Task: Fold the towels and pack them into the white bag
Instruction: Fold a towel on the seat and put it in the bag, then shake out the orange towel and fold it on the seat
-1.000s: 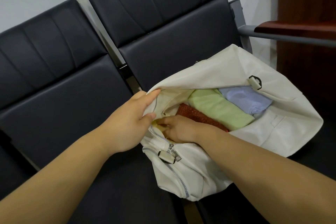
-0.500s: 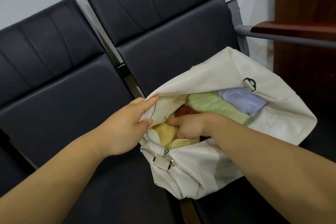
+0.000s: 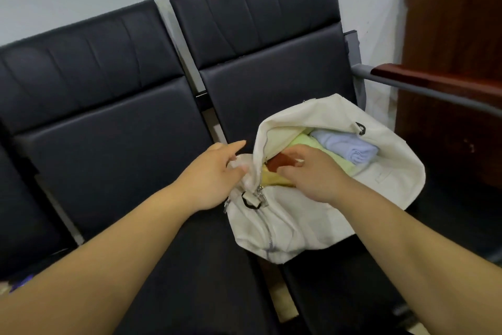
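I'm watching the left hand [image 3: 214,175] pinching the white bag [image 3: 298,223] by its zip end, holding the mouth agape on the black seat [image 3: 339,294]. Inside, the yellow towel [image 3: 274,182] is now lying tucked beside the red towel [image 3: 279,163]. The right hand [image 3: 312,173] is lifting off them, fingers half curled; I cannot tell whether it is gripping anything. The green towel [image 3: 300,140] and blue towel [image 3: 350,148] are sitting further right, so packing is looking nearly done.

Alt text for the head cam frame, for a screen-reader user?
A person's left hand holds open the rim of a white bag lying on a black seat, while the right hand reaches into its opening. Inside are a blue towel, a green towel, a red towel and a yellow towel.
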`<state>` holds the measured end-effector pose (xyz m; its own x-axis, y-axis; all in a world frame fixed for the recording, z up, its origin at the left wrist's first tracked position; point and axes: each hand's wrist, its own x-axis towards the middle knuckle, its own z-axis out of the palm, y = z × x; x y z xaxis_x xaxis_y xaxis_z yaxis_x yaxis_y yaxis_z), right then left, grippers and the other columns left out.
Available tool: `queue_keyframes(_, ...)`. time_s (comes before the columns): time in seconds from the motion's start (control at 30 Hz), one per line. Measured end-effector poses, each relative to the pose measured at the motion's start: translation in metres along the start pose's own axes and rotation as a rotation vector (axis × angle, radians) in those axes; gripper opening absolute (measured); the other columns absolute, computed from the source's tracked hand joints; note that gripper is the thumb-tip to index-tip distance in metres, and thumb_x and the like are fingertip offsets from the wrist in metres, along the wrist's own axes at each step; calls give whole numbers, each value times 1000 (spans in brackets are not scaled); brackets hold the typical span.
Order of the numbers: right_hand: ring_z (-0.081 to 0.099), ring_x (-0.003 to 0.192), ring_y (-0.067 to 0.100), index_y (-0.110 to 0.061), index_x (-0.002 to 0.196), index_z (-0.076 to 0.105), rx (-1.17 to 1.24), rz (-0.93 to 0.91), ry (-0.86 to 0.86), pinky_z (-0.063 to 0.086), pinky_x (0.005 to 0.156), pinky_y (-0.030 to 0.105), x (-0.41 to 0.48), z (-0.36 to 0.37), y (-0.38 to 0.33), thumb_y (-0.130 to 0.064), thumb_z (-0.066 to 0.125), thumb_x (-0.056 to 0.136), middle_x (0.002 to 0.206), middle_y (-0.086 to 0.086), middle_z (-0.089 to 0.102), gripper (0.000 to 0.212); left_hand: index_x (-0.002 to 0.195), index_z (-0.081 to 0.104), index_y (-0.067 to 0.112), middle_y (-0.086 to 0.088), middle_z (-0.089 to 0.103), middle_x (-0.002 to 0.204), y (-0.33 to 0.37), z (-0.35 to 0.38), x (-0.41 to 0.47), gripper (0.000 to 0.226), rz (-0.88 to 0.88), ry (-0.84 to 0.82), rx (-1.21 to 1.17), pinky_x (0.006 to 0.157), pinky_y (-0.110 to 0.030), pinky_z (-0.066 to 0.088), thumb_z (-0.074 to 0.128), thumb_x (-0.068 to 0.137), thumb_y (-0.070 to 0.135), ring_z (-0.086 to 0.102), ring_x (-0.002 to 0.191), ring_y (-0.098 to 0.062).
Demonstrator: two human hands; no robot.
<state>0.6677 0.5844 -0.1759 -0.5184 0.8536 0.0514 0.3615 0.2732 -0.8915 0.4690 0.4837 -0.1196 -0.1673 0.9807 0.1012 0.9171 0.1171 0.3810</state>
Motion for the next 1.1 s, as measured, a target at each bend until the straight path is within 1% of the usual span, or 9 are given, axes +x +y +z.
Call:
queue_keyframes(0.23,49,128,20,-27,137,53,-417,-287,108,41,108,38,-54,71,-61,-39,65,88,139,-7,53,52,158,27,37,11,41,143,-81,-33,-127,68,-177,30,109,99,-29,47,57,98,49,56,107,-6)
queue_keyframes(0.33,38,141,25,-29,140,52,-661,-305,84,34,115,44,-70,120,-91,-53,60,88,149,-4,46,58,158,25,35,11,37,148,-129,-49,-185,70,-272,42,148,105,-33,45,56,97,53,50,122,-10)
queue_keyframes(0.57,25,151,25,-29,154,38,-647,-350,-362,33,118,44,-86,283,-161,-47,62,93,166,-2,23,68,154,37,26,1,46,143,-261,-96,-318,80,-528,135,199,109,-35,41,61,87,61,48,132,-21)
queue_keyframes(0.63,26,151,22,-29,154,37,-630,-369,-480,34,118,42,-85,342,-178,-44,63,94,166,-4,23,67,152,42,22,-4,48,145,-303,-111,-358,89,-598,172,191,112,-38,38,52,78,69,45,136,-26)
queue_keyframes(0.77,39,142,21,-27,150,43,-613,-386,-658,39,112,34,-82,447,-206,-40,64,94,158,-2,36,62,153,39,27,-11,43,150,-380,-126,-433,89,-837,211,195,112,-43,37,58,79,71,43,137,-33)
queue_keyframes(0.87,47,133,21,-25,146,48,-627,-396,-716,42,106,32,-80,515,-220,-43,65,93,149,0,47,59,155,34,33,-9,33,159,-425,-125,-464,112,-944,219,180,116,-48,33,36,60,91,36,143,-35)
queue_keyframes(0.97,56,119,20,-24,133,59,-530,-379,-752,45,91,27,-78,566,-235,-42,66,93,126,-4,58,44,156,30,36,-6,27,163,-456,-129,-470,113,-966,265,171,118,-51,30,26,55,87,30,146,-36)
queue_keyframes(1.03,59,113,20,-22,126,63,-503,-398,-767,46,88,27,-78,593,-239,-32,67,92,119,-2,63,36,157,26,36,-4,22,164,-467,-130,-467,111,-957,279,116,118,-51,29,29,57,85,26,148,-35)
queue_keyframes(1.1,57,114,19,-25,134,59,-507,-426,-791,46,91,27,-80,614,-236,-31,69,89,126,-1,61,46,158,24,34,-2,22,164,-476,-130,-466,106,-959,271,4,117,-51,32,50,65,78,29,147,-32)
